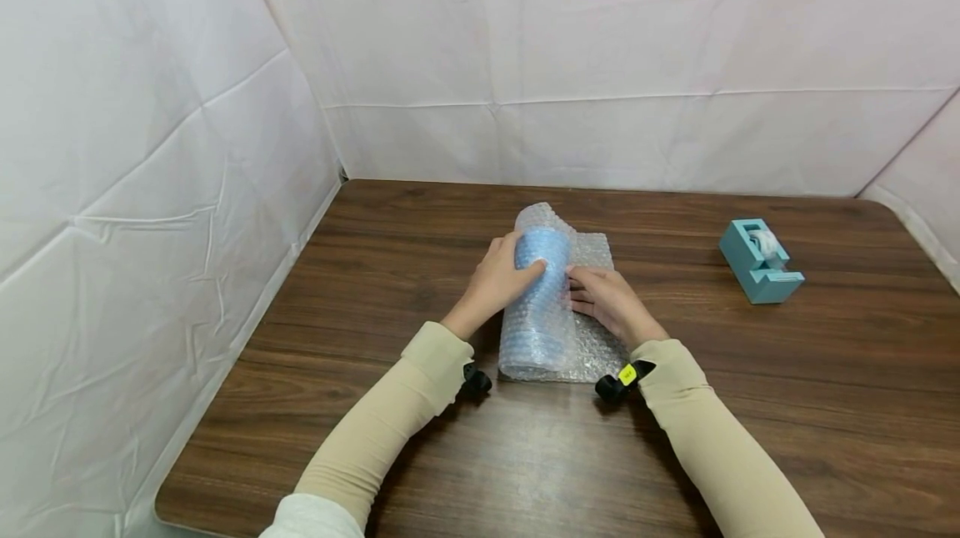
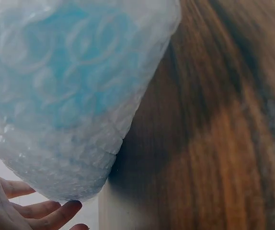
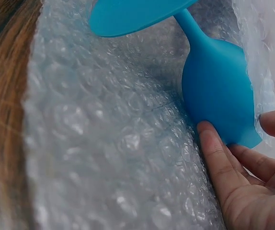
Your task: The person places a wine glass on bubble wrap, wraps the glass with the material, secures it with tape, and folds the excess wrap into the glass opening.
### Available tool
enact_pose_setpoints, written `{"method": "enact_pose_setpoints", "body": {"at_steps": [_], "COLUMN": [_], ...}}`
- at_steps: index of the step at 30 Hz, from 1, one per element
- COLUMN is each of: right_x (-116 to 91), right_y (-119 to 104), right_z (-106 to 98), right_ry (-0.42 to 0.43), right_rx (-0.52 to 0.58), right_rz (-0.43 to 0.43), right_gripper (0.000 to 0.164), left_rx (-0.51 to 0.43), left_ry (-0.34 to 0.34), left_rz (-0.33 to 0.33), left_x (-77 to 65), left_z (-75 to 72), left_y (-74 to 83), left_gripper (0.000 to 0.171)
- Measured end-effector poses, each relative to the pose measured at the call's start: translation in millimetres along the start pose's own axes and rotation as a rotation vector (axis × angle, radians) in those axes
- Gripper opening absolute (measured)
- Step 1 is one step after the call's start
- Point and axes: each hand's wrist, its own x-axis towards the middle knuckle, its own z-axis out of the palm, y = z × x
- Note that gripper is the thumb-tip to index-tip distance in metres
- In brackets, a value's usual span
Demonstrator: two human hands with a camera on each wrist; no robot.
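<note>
A blue stemmed goblet [image 3: 219,91] lies on its side, partly rolled in clear bubble wrap [image 1: 536,350]. Its foot, stem and bowl show inside the open side of the roll in the right wrist view. My left hand [image 1: 493,281] holds the left side of the wrapped roll, its thumb across the top. My right hand [image 1: 611,303] is at the roll's right side. Its fingers touch the goblet's bowl near the rim, while its thumb holds the wrap's edge against it. A flat part of the wrap lies under my right hand.
A teal tape dispenser [image 1: 761,263] with a roll of clear tape stands to the right on the dark wooden table [image 1: 360,271]. White cloth walls [image 1: 600,37] rise behind the table and along its left side.
</note>
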Motion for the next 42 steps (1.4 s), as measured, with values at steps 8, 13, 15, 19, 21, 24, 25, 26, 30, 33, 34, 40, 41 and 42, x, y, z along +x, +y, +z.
{"method": "enact_pose_setpoints", "body": {"at_steps": [8, 13, 15, 19, 21, 24, 25, 26, 30, 33, 34, 40, 41, 42], "right_x": [-1, -3, -3, -4, -5, -6, -6, -6, -7, -6, -6, -8, -8, -8], "right_y": [0, 1, 2, 3, 4, 6, 6, 6, 7, 7, 7, 8, 9, 9], "right_z": [-2, -4, -6, -7, -8, -9, -9, -9, -10, -11, -11, -11, -11, -11], "right_ry": [0.008, 0.017, 0.023, 0.031, 0.035, 0.041, 0.044, 0.047, 0.053, 0.061, 0.064, 0.086, 0.090, 0.095], "right_rx": [0.007, -0.010, -0.016, 0.000, 0.017, 0.036, 0.043, 0.048, 0.057, 0.051, 0.048, 0.047, 0.050, 0.052], "right_rz": [-0.010, -0.018, -0.025, -0.055, -0.071, -0.091, -0.095, -0.099, -0.119, -0.130, -0.133, -0.139, -0.140, -0.141], "right_gripper": [0.057, 0.055, 0.055, 0.048, 0.039, 0.025, 0.022, 0.020, 0.013, 0.010, 0.010, 0.012, 0.012, 0.012], "left_rx": [0.033, 0.066, 0.082, 0.117, 0.132, 0.148, 0.150, 0.155, 0.170, 0.182, 0.187, 0.207, 0.210, 0.213], "left_ry": [0.010, 0.025, 0.029, 0.038, 0.045, 0.058, 0.060, 0.062, 0.066, 0.069, 0.070, 0.073, 0.072, 0.073], "left_rz": [-0.006, 0.000, 0.006, 0.014, 0.018, 0.024, 0.027, 0.030, 0.040, 0.047, 0.050, 0.059, 0.061, 0.063], "left_x": [0.6, 2.9, 3.7, 4.5, 4.6, 4.5, 4.3, 4.2, 4.2, 4.2, 4.2, 4.4, 4.4, 4.3], "left_z": [2.0, 4.4, 5.5, 7.3, 8.1, 8.6, 8.8, 9.0, 10.1, 10.7, 10.9, 12.1, 12.5, 12.7], "left_y": [4.2, 5.6, 6.5, 8.8, 9.6, 10.5, 10.8, 11.1, 12.7, 14.0, 14.4, 16.0, 16.3, 16.6], "left_gripper": [0.071, 0.071, 0.071, 0.072, 0.072, 0.072, 0.072, 0.072, 0.071, 0.071, 0.071, 0.071, 0.071, 0.071]}}
